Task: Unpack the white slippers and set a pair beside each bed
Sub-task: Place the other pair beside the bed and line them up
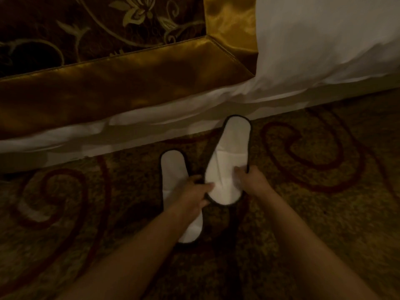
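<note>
Two white slippers with dark edging are on the patterned carpet beside the bed (194, 118). The left slipper (174, 172) lies flat, partly covered by my left forearm. The right slipper (229, 159) is tilted, its far tip close to the bed's white sheet. My left hand (195, 194) grips that slipper's near left edge and my right hand (252, 179) pinches its right edge. Both hands hold the same slipper.
A gold satin bed runner with a dark floral panel (121, 79) drapes over the bed's side at left. A white duvet (324, 40) covers the bed at right. Brown carpet with dark red swirls (313, 165) spreads around the slippers.
</note>
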Tool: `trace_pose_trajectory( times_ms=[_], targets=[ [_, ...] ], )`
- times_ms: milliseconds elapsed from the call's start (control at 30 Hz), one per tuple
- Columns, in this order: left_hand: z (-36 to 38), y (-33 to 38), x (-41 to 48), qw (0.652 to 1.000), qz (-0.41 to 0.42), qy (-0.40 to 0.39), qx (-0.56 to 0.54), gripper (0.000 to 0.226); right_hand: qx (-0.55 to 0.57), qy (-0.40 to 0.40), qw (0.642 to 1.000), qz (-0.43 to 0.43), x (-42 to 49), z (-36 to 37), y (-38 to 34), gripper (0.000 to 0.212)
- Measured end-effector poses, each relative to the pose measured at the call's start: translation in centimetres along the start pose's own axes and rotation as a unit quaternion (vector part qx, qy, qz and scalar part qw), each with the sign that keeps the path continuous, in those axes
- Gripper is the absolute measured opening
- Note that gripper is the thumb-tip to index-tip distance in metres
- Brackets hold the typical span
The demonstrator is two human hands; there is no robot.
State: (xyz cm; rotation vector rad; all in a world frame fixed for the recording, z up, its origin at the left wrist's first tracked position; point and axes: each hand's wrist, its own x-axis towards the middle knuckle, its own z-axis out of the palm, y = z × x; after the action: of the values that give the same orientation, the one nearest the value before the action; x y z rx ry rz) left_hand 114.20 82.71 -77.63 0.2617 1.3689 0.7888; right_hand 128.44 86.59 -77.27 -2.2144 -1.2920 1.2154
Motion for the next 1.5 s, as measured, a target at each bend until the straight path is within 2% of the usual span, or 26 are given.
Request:
trace_pose_trajectory(
  times_ms=[100, 167, 200, 233, 300, 333, 367, 500, 600, 667, 733, 800, 967, 1100, 1233, 1333, 1433, 1500],
  targets=[
    [1.4, -1.9, -0.6, 0.998, -0.019, -0.028, 0.049, 0.060, -0.008, 0.041, 0.999, 0.021, 0.4, 0.5, 0.7, 0.039],
    [1.4, -2.4, -0.6, 0.988, 0.024, -0.009, 0.151, 0.055, -0.030, 0.051, 0.998, 0.031, 0.7, 0.1, 1.4, 0.040],
    [1.1, -2.5, -0.5, 0.969, 0.071, 0.022, 0.235, 0.054, -0.057, 0.048, 0.997, 0.027, 0.9, -0.2, 1.8, 0.040],
    [0.6, -2.5, -0.2, 0.933, 0.129, 0.065, 0.328, 0.053, -0.092, 0.041, 0.995, 0.019, 1.0, -0.4, 2.3, 0.039],
    [-0.8, -2.8, 0.3, 0.828, 0.226, 0.137, 0.495, 0.053, -0.152, 0.022, 0.988, 0.002, 1.4, -0.4, 3.2, 0.040],
    [-1.5, -3.0, 0.7, 0.780, 0.240, 0.155, 0.557, 0.058, -0.175, 0.010, 0.984, 0.001, 1.4, -0.3, 3.5, 0.042],
    [-2.2, -3.3, 1.0, 0.746, 0.226, 0.160, 0.605, 0.068, -0.196, 0.000, 0.981, 0.002, 1.5, -0.1, 3.7, 0.043],
    [-4.0, -5.1, 1.7, 0.695, 0.126, 0.143, 0.693, 0.104, -0.252, 0.018, 0.968, -0.015, 1.9, 0.4, 4.5, 0.049],
    [-4.5, -6.2, 1.6, 0.693, 0.100, 0.136, 0.701, 0.112, -0.290, 0.044, 0.956, -0.035, 1.7, 1.0, 4.8, 0.067],
    [-4.5, -6.3, 1.7, 0.699, 0.088, 0.135, 0.697, 0.112, -0.313, 0.015, 0.948, -0.063, 1.4, 1.8, 5.0, 0.089],
    [-4.3, -6.1, 1.8, 0.700, 0.083, 0.139, 0.695, 0.111, -0.354, -0.017, 0.931, -0.084, 1.0, 2.7, 5.3, 0.099],
    [-4.1, -6.1, 1.8, 0.698, 0.080, 0.146, 0.697, 0.111, -0.379, -0.020, 0.921, -0.091, 1.0, 3.2, 5.9, 0.100],
    [-3.8, -5.9, 1.9, 0.693, 0.075, 0.147, 0.702, 0.110, -0.376, 0.021, 0.922, -0.092, 1.3, 3.4, 6.7, 0.097],
    [-3.8, -5.8, 2.1, 0.713, 0.077, 0.140, 0.682, 0.111, -0.382, 0.026, 0.920, -0.087, 1.7, 3.8, 7.0, 0.099],
    [-3.8, -6.0, 2.5, 0.714, 0.078, 0.145, 0.681, 0.111, -0.385, 0.031, 0.919, -0.086, 2.1, 4.0, 7.3, 0.101],
    [-3.9, -6.0, 2.3, 0.711, 0.079, 0.154, 0.681, 0.111, -0.383, 0.009, 0.920, -0.076, 2.1, 4.0, 6.9, 0.104],
    [-3.8, -4.4, 1.2, 0.732, 0.069, 0.141, 0.663, 0.109, -0.387, -0.014, 0.920, -0.054, 1.5, 2.7, 6.2, 0.105],
    [-3.9, -2.3, -0.5, 0.738, 0.046, 0.133, 0.660, 0.100, -0.350, -0.022, 0.936, -0.023, 0.5, 0.5, 5.2, 0.099]
  ],
)
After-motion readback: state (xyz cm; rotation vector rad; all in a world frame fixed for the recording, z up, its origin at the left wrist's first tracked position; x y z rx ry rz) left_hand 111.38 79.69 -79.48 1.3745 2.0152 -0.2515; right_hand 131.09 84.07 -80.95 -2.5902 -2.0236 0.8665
